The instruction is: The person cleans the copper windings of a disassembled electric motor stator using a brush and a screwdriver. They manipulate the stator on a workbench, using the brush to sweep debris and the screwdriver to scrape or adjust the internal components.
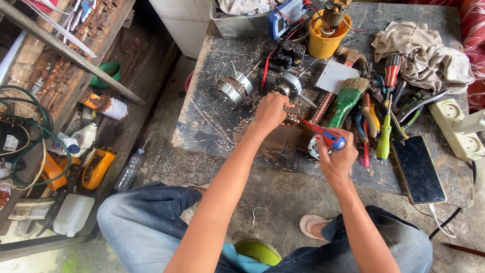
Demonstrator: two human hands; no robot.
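Red-and-blue plastic fills my right hand point(337, 161), fingers clenched on the screwdriver point(323, 135) handle, its tip aimed at the small metal part point(291, 109) my left hand point(271, 112) pinches just above the scratched tabletop point(212, 121). I judge I'm mid-screw; next I need steady pressure, tip kept seated.

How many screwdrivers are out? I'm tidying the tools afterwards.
3 show clearly: a red-and-blue one in the right hand, a yellow-green one beside the phone, a red-and-black one by the rag. The tool pile may hide more.
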